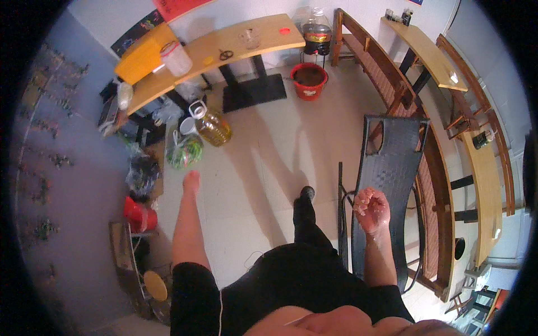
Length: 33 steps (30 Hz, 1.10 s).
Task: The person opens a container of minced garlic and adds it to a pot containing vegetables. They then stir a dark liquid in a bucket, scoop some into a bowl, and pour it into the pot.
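My left hand (192, 181) hangs at the end of my outstretched arm, small and blurred; its fingers do not show clearly. It is nearest to a plastic bag of green vegetables (185, 152) on the floor. Beside that bag are a white tub (188, 125) and a large clear jug of yellow liquid (214, 128). On the right, my right hand (372, 211) is raised with curled fingers, over the black reclining chair (388, 168) in the view. Pale, wet-looking bits cling to its fingers and palm; whether it holds anything cannot be told.
Ahead stands a wooden table (269, 33) with a lidded clear jar (176, 59), black scissors (226, 54) and an orange box (147, 52). A red bucket of dark contents (309, 82) stands below a large dispenser jar (317, 38). A wooden bench (441, 235) is right; a red container (141, 216) left.
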### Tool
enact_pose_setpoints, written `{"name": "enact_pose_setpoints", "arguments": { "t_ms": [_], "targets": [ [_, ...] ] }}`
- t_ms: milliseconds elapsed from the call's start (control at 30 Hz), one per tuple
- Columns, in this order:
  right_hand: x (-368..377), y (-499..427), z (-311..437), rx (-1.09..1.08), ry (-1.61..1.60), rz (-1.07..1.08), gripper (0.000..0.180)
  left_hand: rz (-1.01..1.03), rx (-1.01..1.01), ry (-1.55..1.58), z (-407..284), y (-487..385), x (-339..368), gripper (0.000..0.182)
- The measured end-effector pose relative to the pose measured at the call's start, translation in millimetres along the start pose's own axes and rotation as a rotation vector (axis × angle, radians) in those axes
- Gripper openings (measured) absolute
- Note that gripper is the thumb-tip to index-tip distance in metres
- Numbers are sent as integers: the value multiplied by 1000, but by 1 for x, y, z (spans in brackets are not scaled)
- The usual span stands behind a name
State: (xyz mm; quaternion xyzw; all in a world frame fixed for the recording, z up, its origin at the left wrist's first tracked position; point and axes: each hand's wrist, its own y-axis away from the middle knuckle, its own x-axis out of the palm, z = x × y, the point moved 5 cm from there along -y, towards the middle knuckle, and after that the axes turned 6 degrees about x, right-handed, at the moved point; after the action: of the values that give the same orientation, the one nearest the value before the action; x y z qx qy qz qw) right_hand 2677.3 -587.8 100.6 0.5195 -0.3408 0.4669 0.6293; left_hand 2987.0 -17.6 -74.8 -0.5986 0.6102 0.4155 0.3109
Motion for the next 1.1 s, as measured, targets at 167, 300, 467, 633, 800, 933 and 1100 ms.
{"name": "enact_pose_setpoints", "arguments": {
  "t_ms": [167, 300, 467, 633, 800, 933, 1100],
  "targets": [
    [0, -146, 61, -63, -69, -17, 20, 40, 409, 756, -297, -117, 13, 26],
    [49, -256, 121, -52, -105, -19, 18, 470, 398, 461, -379, -115, 74, 32],
    [121, -393, 208, -95, -2, 100, 16, 573, 123, 453, -372, -223, 126, 31],
    [123, -500, 279, -196, -72, 65, 17, 459, 56, 241, -396, -377, 202, 28],
    [100, -580, 326, -207, -167, -74, 18, 635, 404, -172, -516, -473, 299, 34],
    [77, -630, 375, -224, -240, -204, 16, 844, 394, -448, -598, -537, 364, 42],
    [14, -733, 422, -69, -319, -328, 16, 780, 198, -430, -642, -608, 428, 50]
  ]
}}
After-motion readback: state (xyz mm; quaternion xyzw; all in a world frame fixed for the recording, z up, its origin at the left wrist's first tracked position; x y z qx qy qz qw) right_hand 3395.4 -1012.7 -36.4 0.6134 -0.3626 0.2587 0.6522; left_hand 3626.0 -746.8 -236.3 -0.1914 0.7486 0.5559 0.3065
